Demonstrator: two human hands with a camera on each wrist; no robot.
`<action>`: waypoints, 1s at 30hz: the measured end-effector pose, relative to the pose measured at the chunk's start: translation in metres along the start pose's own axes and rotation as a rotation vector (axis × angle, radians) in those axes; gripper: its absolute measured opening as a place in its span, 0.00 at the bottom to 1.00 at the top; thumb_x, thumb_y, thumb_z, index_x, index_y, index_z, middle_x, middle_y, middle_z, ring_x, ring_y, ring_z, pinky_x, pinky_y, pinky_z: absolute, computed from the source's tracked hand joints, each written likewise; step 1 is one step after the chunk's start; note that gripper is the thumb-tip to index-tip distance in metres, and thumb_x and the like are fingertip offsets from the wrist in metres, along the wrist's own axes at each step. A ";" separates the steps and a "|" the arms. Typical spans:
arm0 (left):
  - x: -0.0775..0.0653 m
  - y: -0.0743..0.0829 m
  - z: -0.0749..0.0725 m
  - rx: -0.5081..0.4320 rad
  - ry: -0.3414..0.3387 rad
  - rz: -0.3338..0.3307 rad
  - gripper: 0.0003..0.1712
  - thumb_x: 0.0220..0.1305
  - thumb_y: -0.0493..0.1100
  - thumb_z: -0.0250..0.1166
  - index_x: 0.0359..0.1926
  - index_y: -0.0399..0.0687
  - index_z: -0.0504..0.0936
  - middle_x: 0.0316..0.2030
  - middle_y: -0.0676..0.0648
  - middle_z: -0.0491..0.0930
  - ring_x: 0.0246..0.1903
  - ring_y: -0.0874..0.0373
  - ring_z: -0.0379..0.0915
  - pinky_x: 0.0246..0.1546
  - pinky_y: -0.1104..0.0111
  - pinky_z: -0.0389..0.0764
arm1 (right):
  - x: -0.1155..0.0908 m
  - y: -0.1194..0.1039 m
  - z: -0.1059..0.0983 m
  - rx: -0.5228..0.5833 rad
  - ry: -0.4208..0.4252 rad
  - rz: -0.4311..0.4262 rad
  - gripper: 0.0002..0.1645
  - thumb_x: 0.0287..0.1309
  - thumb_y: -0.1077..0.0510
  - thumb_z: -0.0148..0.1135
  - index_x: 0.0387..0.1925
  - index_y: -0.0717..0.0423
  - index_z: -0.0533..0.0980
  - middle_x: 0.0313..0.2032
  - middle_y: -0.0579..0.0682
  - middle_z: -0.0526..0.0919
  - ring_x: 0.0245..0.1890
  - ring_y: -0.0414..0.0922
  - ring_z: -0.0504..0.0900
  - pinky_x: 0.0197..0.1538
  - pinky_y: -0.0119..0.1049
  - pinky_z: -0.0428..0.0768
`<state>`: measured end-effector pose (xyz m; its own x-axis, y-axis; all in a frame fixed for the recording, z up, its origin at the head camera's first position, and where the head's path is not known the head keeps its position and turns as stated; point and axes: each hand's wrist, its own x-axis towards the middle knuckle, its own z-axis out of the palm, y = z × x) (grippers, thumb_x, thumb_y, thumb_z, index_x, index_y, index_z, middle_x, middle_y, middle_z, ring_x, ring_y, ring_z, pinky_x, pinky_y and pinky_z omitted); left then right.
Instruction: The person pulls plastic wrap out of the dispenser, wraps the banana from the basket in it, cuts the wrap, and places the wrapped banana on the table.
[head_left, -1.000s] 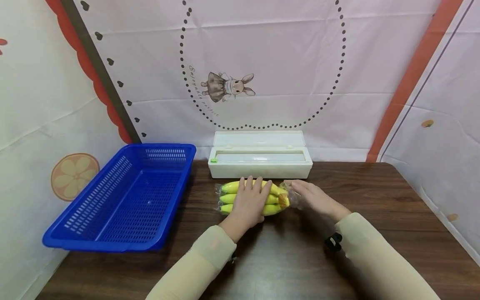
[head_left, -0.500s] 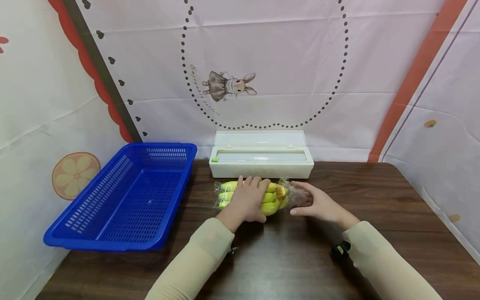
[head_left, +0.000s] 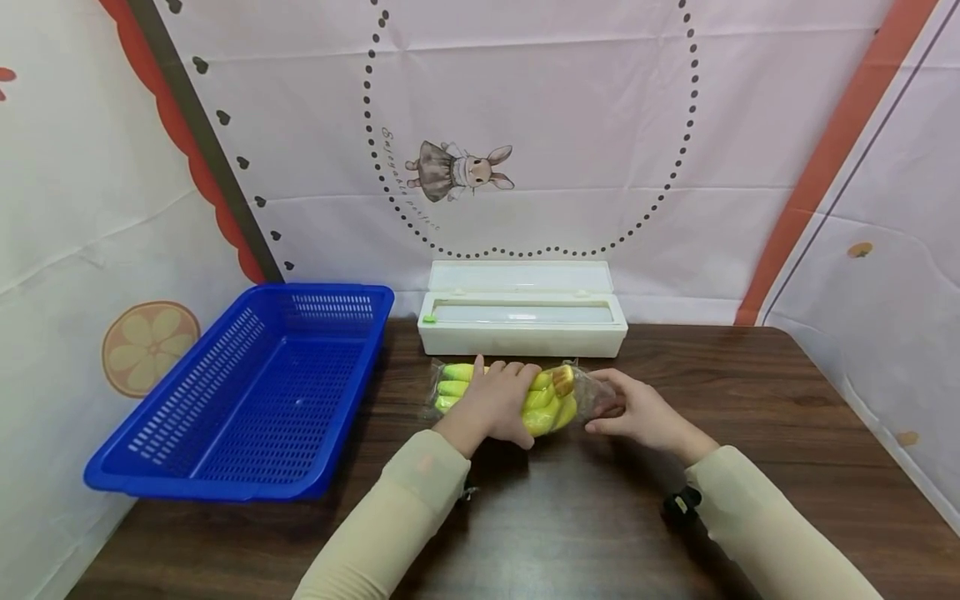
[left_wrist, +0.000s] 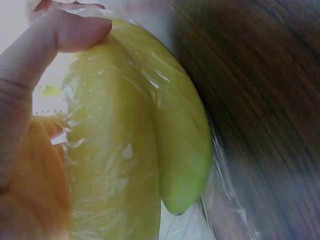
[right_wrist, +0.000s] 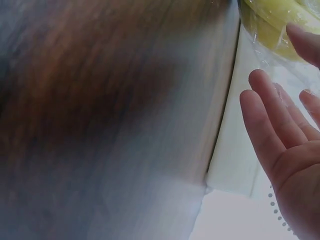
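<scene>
A bunch of yellow bananas [head_left: 550, 404] with green tips lies wrapped in clear cling film in the middle of the table. Across the top of the bunch, my left hand [head_left: 493, 402] grips it; in the left wrist view the thumb [left_wrist: 85, 34] presses on the film-covered bananas [left_wrist: 112, 145]. Loose film [head_left: 592, 393] bunches out past the stem end. Beside that film is my right hand [head_left: 637, 412], its fingertips right at it. The right wrist view shows the right hand's fingers [right_wrist: 272, 107] spread and fairly straight, with the film by the thumb.
Behind the bananas stands a white cling film dispenser box [head_left: 522, 337] with its lid raised. A blue perforated basket [head_left: 330, 450] sits on the left of the dark wooden table [head_left: 750, 400]. A printed cloth [head_left: 585, 125] hangs along the back.
Under my left hand the bananas have rolled, with more of their near side showing. My right hand has drawn slightly right and its thumb has parted from the fingers.
</scene>
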<state>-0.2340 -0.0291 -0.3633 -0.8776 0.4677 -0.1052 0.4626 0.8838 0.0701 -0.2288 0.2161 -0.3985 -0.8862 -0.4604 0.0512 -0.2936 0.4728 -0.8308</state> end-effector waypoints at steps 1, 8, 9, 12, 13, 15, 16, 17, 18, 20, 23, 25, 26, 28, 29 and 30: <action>0.001 -0.001 0.000 -0.008 -0.003 0.000 0.57 0.37 0.61 0.74 0.69 0.57 0.58 0.65 0.50 0.66 0.64 0.47 0.61 0.66 0.40 0.49 | 0.000 0.000 0.000 -0.013 0.011 -0.002 0.38 0.48 0.58 0.72 0.60 0.56 0.66 0.50 0.60 0.77 0.43 0.50 0.83 0.38 0.33 0.81; 0.006 -0.007 -0.002 -0.085 -0.042 -0.012 0.58 0.36 0.58 0.76 0.69 0.57 0.58 0.65 0.50 0.66 0.64 0.47 0.62 0.67 0.43 0.49 | 0.006 -0.001 0.005 -0.106 0.129 -0.068 0.15 0.53 0.61 0.68 0.43 0.58 0.78 0.38 0.53 0.82 0.38 0.41 0.82 0.40 0.34 0.81; 0.006 -0.007 -0.003 -0.091 -0.046 -0.011 0.58 0.37 0.58 0.76 0.70 0.57 0.58 0.65 0.50 0.66 0.64 0.47 0.62 0.67 0.43 0.49 | 0.006 -0.001 0.005 -0.115 0.141 -0.083 0.12 0.53 0.61 0.67 0.41 0.58 0.79 0.36 0.52 0.82 0.37 0.39 0.81 0.40 0.33 0.81; 0.008 -0.008 -0.003 -0.103 -0.058 -0.008 0.58 0.37 0.58 0.76 0.70 0.58 0.57 0.66 0.50 0.66 0.65 0.47 0.61 0.67 0.43 0.49 | 0.008 -0.002 0.006 -0.125 0.165 -0.106 0.07 0.55 0.63 0.65 0.37 0.58 0.80 0.34 0.52 0.84 0.32 0.37 0.80 0.36 0.32 0.81; 0.008 -0.008 -0.003 -0.105 -0.060 -0.008 0.58 0.37 0.58 0.76 0.70 0.58 0.57 0.66 0.50 0.66 0.65 0.47 0.61 0.67 0.43 0.49 | 0.008 -0.002 0.006 -0.116 0.169 -0.101 0.06 0.56 0.63 0.64 0.37 0.59 0.81 0.33 0.53 0.84 0.31 0.37 0.80 0.35 0.33 0.81; 0.008 -0.009 -0.003 -0.111 -0.063 -0.008 0.58 0.37 0.58 0.76 0.70 0.58 0.57 0.66 0.50 0.66 0.65 0.47 0.61 0.67 0.43 0.49 | 0.009 -0.003 0.006 -0.087 0.172 -0.079 0.05 0.57 0.63 0.63 0.36 0.60 0.81 0.33 0.55 0.84 0.30 0.41 0.82 0.32 0.35 0.81; 0.009 -0.009 -0.003 -0.115 -0.061 -0.007 0.58 0.37 0.58 0.76 0.70 0.58 0.58 0.66 0.50 0.66 0.64 0.47 0.61 0.67 0.43 0.49 | 0.010 -0.003 0.006 -0.068 0.169 -0.064 0.06 0.57 0.63 0.63 0.37 0.61 0.81 0.34 0.56 0.84 0.29 0.43 0.83 0.31 0.36 0.82; 0.009 -0.009 -0.003 -0.119 -0.062 -0.006 0.58 0.37 0.58 0.76 0.70 0.58 0.58 0.66 0.50 0.66 0.64 0.47 0.61 0.67 0.43 0.49 | 0.011 -0.002 0.006 -0.048 0.165 -0.049 0.06 0.58 0.63 0.62 0.37 0.62 0.80 0.34 0.57 0.84 0.29 0.45 0.83 0.31 0.37 0.82; 0.009 -0.009 -0.003 -0.124 -0.063 -0.004 0.58 0.37 0.58 0.76 0.70 0.58 0.58 0.66 0.50 0.66 0.64 0.47 0.61 0.67 0.43 0.49 | 0.012 -0.001 0.006 -0.034 0.163 -0.037 0.07 0.59 0.63 0.62 0.37 0.62 0.80 0.35 0.58 0.84 0.30 0.46 0.84 0.31 0.38 0.82; 0.010 -0.009 -0.002 -0.135 -0.061 0.001 0.58 0.37 0.58 0.77 0.70 0.58 0.58 0.65 0.49 0.66 0.64 0.47 0.61 0.67 0.43 0.48 | 0.014 0.000 0.006 -0.006 0.161 -0.015 0.08 0.60 0.63 0.61 0.38 0.64 0.80 0.36 0.60 0.84 0.31 0.48 0.84 0.32 0.38 0.83; 0.010 -0.010 -0.001 -0.143 -0.057 0.006 0.57 0.36 0.58 0.77 0.69 0.59 0.59 0.65 0.50 0.66 0.63 0.47 0.62 0.68 0.43 0.48 | 0.019 0.002 0.009 0.047 0.162 0.014 0.09 0.61 0.63 0.59 0.40 0.66 0.78 0.37 0.62 0.83 0.33 0.49 0.85 0.32 0.38 0.83; 0.010 -0.011 -0.001 -0.145 -0.053 0.008 0.57 0.36 0.58 0.77 0.69 0.59 0.59 0.64 0.50 0.67 0.63 0.47 0.62 0.68 0.43 0.48 | 0.023 0.002 0.012 0.083 0.168 0.031 0.11 0.61 0.63 0.59 0.42 0.68 0.77 0.38 0.62 0.83 0.33 0.49 0.85 0.33 0.38 0.84; 0.010 -0.012 0.000 -0.146 -0.053 0.009 0.57 0.36 0.58 0.77 0.69 0.59 0.59 0.64 0.50 0.67 0.63 0.47 0.62 0.68 0.43 0.47 | 0.025 0.002 0.013 0.105 0.173 0.043 0.11 0.61 0.63 0.59 0.42 0.69 0.77 0.39 0.63 0.83 0.34 0.50 0.85 0.33 0.39 0.84; 0.010 -0.013 0.000 -0.151 -0.053 0.011 0.57 0.36 0.58 0.78 0.69 0.59 0.60 0.64 0.50 0.67 0.63 0.47 0.62 0.68 0.44 0.47 | 0.028 0.001 0.015 0.128 0.185 0.058 0.12 0.61 0.64 0.59 0.43 0.70 0.75 0.40 0.63 0.81 0.34 0.49 0.85 0.33 0.40 0.84; 0.010 -0.013 -0.001 -0.154 -0.054 0.013 0.57 0.36 0.58 0.78 0.69 0.59 0.60 0.64 0.50 0.67 0.63 0.47 0.62 0.68 0.44 0.47 | 0.029 0.001 0.016 0.132 0.189 0.064 0.13 0.61 0.65 0.58 0.44 0.70 0.73 0.41 0.64 0.80 0.34 0.48 0.85 0.33 0.40 0.84; 0.010 -0.013 -0.001 -0.158 -0.056 0.015 0.58 0.36 0.58 0.78 0.69 0.59 0.60 0.64 0.50 0.67 0.64 0.47 0.62 0.68 0.44 0.47 | 0.030 0.000 0.016 0.135 0.192 0.064 0.13 0.60 0.66 0.58 0.46 0.70 0.72 0.44 0.65 0.79 0.35 0.48 0.84 0.33 0.40 0.84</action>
<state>-0.2493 -0.0361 -0.3645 -0.8604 0.4846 -0.1578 0.4460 0.8658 0.2271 -0.2498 0.1905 -0.4060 -0.9571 -0.2753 0.0898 -0.1956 0.3859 -0.9016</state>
